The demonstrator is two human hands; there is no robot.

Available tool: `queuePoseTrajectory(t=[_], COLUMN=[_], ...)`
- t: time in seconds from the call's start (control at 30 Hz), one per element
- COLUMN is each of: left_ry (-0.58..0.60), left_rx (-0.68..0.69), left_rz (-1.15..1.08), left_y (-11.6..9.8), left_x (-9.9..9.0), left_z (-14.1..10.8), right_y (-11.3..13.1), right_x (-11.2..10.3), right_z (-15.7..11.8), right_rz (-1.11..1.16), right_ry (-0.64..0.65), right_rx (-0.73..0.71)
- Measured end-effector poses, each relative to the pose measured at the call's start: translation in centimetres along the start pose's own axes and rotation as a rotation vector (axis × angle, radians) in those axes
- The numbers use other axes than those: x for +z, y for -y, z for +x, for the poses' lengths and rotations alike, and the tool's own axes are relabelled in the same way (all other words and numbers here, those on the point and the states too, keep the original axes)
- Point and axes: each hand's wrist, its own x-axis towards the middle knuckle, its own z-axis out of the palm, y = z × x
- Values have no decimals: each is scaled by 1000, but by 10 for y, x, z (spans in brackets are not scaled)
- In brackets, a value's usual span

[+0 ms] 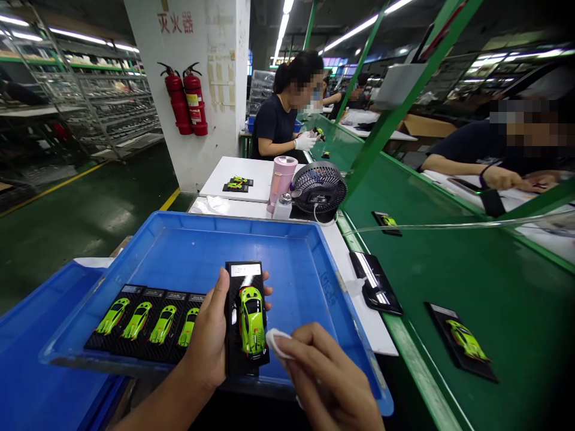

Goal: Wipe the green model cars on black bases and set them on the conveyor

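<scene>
My left hand (209, 335) is wrapped round a black display base (232, 335) that carries a lime-green model car (252, 320). The base is tilted up towards me, with a white label at its far end. Pinched in my right hand (330, 374) is a white cloth (279, 344), its tip at the right edge of the base near the car's end; whether it touches cannot be made out. Below both hands lies a blue tray (287, 239). Several more green model cars (139, 320) on black bases stand in a row at its left, partly hidden by my left arm.
A green conveyor belt (404, 269) runs along the right, carrying model cars (467, 341). Beside it lies a dark glossy phone (376, 281). Beyond the tray stand a fan (320, 188), a pink tumbler (282, 179) and a small bottle (283, 206). A gloved co-worker (276, 126) sits further back.
</scene>
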Motion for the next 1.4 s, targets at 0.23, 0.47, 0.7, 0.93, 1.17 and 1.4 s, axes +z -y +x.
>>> queuePoseTrajectory(t=[0.23,0.47,0.7,0.93,1.17,1.4], left_ry=[-89,-106,39,152,481,571], left_rx=[166,296,-90,-173,-424,-475], left_rz=[175,223,180,223,310,400], left_y=[5,2,1,1,-17,-23], left_x=[4,3,-9,-14,-16,-18], left_z=[-5,-7,0,-1,-6,-4], right_y=[4,4,1,3,-3,-4], right_x=[4,5,-22,-19,-34,-36], right_z=[9,4,22,40,48,40], right_rz=[-329,-524,-186,-133,-92,-36], right_ry=[52,92,42,168,394,436], right_rx=[-137,-234,-24,-37,65,97])
